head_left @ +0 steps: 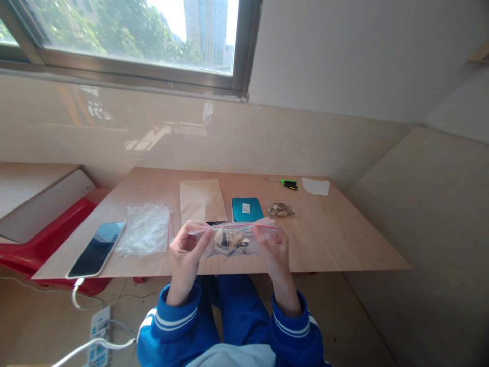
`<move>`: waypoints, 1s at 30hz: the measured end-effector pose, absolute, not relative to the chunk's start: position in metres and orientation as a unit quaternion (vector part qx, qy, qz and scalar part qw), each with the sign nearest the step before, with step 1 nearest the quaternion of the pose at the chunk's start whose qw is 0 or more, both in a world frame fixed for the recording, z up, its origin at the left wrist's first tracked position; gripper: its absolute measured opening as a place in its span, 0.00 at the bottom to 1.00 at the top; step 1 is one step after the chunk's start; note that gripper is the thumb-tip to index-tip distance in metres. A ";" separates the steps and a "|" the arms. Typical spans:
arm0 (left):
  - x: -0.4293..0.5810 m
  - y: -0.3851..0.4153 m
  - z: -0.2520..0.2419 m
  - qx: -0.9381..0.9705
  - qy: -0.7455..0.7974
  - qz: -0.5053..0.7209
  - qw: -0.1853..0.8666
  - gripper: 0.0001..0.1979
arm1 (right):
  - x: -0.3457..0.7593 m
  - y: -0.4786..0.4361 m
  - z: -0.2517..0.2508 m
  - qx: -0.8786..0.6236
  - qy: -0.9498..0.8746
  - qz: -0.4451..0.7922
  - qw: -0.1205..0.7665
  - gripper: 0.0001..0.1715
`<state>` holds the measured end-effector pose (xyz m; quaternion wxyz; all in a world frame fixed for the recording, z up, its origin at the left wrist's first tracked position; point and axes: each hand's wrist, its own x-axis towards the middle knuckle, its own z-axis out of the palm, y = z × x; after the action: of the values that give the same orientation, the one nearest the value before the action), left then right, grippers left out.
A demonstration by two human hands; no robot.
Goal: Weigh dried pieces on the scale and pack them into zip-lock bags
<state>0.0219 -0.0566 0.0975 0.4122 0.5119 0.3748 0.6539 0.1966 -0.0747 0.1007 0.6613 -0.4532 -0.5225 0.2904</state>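
Observation:
Between my two hands is a clear zip bag point(229, 244) with a red line along its top edge. Several brownish, dried-looking pieces lie inside it; their exact kind is hard to make out. My left hand point(190, 244) pinches the bag's left upper corner, thumb along the red line. At the other end, my right hand point(272, 242) grips the right upper part between thumb and fingers. Just beyond the bag lies a teal flat scale-like box point(246, 209) with a white label. A second clear bag of similar brown pieces point(281, 209) rests to its right.
On the wooden table point(328, 239) lie a stack of clear bags point(144, 229), a brown paper envelope point(202, 200), a phone point(97, 250) with a charging cable, green and yellow-black screwdrivers point(288, 183), and white paper point(315, 186). A red stool point(57, 244) and a power strip point(100, 336) are at left.

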 end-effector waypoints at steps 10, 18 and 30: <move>0.024 -0.056 0.094 0.495 0.352 0.626 0.489 0.07 | 0.196 -0.076 0.099 -0.427 -0.490 0.422 0.632 0.12; 0.019 -0.057 0.097 0.530 0.320 0.624 0.477 0.07 | 0.197 -0.080 0.104 -0.404 -0.550 0.403 0.610 0.10; 0.022 -0.060 0.102 0.544 0.331 0.630 0.445 0.04 | 0.195 -0.081 0.111 -0.435 -0.565 0.326 0.621 0.06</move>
<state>0.0222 -0.0603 0.1024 0.4453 0.5435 0.3314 0.6296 0.1953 -0.0815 0.1107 0.6215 -0.4347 -0.5647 0.3255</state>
